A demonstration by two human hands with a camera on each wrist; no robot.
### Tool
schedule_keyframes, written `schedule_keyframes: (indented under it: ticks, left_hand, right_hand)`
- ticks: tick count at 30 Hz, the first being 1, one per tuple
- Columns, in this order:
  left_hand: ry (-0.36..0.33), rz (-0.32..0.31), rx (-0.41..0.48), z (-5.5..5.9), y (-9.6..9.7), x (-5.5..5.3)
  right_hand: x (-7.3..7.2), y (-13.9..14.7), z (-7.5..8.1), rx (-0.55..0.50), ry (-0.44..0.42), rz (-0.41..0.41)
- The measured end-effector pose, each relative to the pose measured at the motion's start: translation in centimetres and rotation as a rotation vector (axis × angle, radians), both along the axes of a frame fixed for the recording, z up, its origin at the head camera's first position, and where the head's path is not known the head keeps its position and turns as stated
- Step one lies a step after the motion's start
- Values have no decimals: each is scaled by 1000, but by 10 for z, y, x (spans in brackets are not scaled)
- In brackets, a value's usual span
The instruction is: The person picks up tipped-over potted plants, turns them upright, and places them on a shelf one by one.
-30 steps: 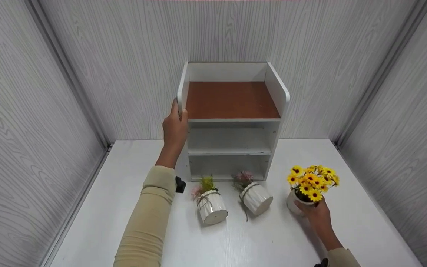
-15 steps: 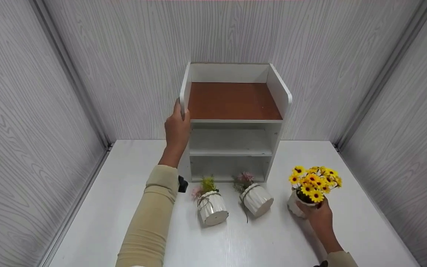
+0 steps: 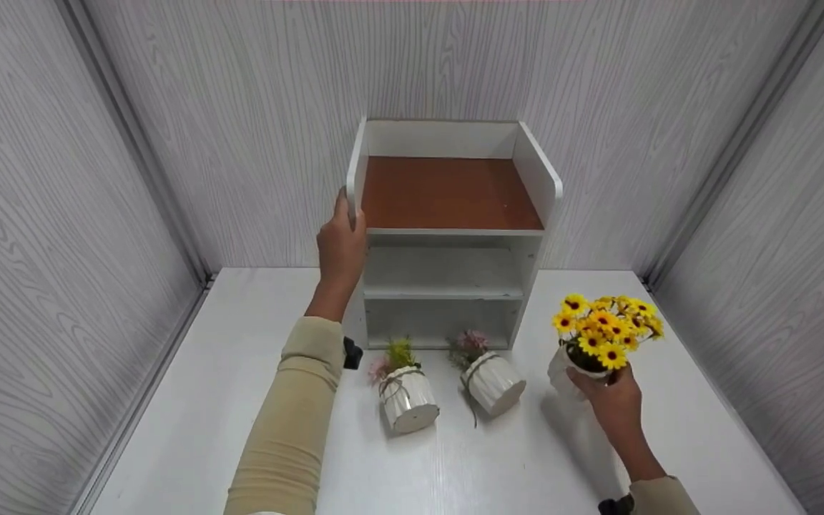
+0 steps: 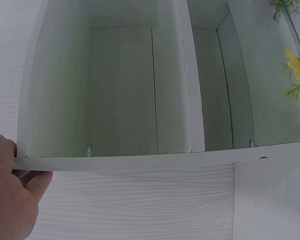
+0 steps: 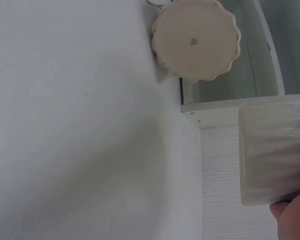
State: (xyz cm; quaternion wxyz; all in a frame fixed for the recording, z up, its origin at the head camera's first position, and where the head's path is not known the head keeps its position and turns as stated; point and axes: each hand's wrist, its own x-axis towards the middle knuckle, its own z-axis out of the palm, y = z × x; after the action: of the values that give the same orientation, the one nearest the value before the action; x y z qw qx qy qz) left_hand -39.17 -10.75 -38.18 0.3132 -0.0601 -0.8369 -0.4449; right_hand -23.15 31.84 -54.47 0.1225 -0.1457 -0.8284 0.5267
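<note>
My left hand point(image 3: 341, 247) grips the front edge of the left side panel of a small white shelf unit point(image 3: 448, 295), which has a brown top board point(image 3: 451, 192). In the left wrist view, fingers point(image 4: 39, 184) wrap that panel's edge. My right hand point(image 3: 614, 402) holds a white flower pot point(image 3: 562, 377) by its rim, thumb in front; yellow flowers point(image 3: 601, 325) fill it. In the right wrist view the pot's smooth side point(image 5: 272, 155) shows, raised over the table with a shadow below. My other right fingers are mostly hidden behind the pot and flowers.
Two white pots lie tipped over before the shelf, their bases toward me: one with pink and green sprigs point(image 3: 410, 400), another with pink flowers point(image 3: 496, 384). Grey wood-grain walls point(image 3: 762, 236) enclose the white table point(image 3: 483, 472) at the back and both sides.
My right hand has lifted the pot of yellow flowers off the table, and its shadow now stretches apart from it. The left hand keeps its grip on the shelf panel.
</note>
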Motion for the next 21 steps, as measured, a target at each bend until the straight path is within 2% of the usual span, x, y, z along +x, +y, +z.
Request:
schedule_keyframes:
  ticks: [6, 12, 16, 21]
  left_hand:
    - [5, 4, -2, -1, 0, 0]
    - [10, 7, -12, -1, 2, -1]
    - [8, 6, -12, -1, 3, -3]
    - [-6, -1, -9, -1, 3, -3]
  right_hand:
    - [5, -15, 33, -65, 79, 41]
    - [6, -28, 70, -16, 143, 75]
    - [6, -39, 95, 13, 151, 96]
    - [0, -50, 120, -3, 150, 128]
